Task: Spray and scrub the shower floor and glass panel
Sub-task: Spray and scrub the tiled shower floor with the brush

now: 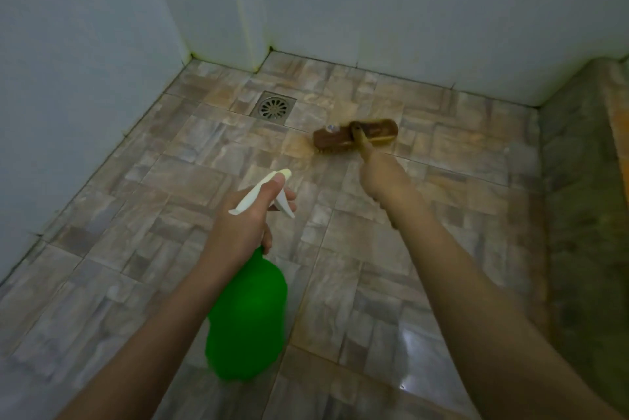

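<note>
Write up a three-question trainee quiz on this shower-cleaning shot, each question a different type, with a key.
1. True or false: the left hand holds the green spray bottle.
2. Where is the brush head relative to the drain? A: covering it. B: to its right in the view, apart from it. C: propped against the wall.
3. Fill in: the right hand grips the brush by its ____.
Key: 1 true; 2 B; 3 handle.
</note>
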Demonstrator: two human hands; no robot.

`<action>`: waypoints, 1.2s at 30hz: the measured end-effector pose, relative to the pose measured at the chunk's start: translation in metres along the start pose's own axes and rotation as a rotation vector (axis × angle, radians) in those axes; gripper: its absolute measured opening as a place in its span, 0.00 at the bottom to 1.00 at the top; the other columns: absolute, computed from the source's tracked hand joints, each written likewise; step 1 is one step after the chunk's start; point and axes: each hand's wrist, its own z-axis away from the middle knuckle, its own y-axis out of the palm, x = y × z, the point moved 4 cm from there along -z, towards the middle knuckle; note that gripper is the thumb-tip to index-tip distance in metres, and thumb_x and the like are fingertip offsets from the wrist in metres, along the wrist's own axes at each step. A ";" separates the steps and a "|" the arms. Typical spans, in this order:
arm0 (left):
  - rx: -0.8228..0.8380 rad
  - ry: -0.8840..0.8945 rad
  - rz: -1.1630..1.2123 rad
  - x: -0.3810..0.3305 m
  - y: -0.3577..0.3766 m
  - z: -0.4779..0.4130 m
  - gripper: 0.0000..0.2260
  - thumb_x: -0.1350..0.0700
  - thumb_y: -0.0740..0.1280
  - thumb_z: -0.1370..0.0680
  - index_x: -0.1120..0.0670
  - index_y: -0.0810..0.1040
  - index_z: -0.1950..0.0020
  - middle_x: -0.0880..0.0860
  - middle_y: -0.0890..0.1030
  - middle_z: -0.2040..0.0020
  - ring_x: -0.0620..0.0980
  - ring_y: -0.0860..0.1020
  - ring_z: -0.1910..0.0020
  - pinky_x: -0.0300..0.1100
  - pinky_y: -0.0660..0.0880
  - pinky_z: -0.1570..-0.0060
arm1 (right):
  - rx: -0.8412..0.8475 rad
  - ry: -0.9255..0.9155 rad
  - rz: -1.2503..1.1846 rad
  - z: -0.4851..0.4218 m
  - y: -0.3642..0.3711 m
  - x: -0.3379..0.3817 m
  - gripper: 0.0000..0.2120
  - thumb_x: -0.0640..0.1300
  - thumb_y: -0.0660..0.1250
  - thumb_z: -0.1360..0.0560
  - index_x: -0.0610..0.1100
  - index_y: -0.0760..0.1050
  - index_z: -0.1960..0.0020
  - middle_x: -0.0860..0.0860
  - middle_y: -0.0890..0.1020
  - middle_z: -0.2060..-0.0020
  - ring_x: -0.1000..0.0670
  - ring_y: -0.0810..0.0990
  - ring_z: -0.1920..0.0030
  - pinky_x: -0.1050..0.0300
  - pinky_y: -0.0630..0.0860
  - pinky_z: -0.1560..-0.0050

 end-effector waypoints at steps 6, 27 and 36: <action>0.090 -0.012 -0.025 -0.013 0.047 -0.004 0.16 0.33 0.64 0.28 0.40 0.86 0.62 0.49 0.87 0.54 0.65 0.75 0.71 0.41 0.70 0.74 | -0.071 0.146 -0.033 0.115 0.015 -0.055 0.36 0.36 0.51 0.20 0.62 0.39 0.23 0.49 0.71 0.69 0.52 0.69 0.73 0.59 0.60 0.75; 0.341 0.018 -0.142 -0.012 0.109 -0.007 0.25 0.28 0.63 0.33 0.46 0.87 0.55 0.49 0.87 0.55 0.70 0.80 0.61 0.44 0.72 0.72 | -0.209 0.368 -0.088 0.152 -0.006 -0.145 0.37 0.36 0.54 0.21 0.62 0.39 0.23 0.45 0.78 0.67 0.47 0.76 0.71 0.49 0.78 0.69; 0.584 0.024 -0.172 -0.013 0.139 -0.013 0.21 0.35 0.64 0.25 0.51 0.86 0.50 0.48 0.87 0.52 0.66 0.75 0.67 0.39 0.70 0.76 | -0.393 0.517 -0.111 0.128 -0.006 -0.167 0.42 0.33 0.56 0.24 0.59 0.35 0.23 0.45 0.77 0.67 0.46 0.76 0.70 0.48 0.76 0.71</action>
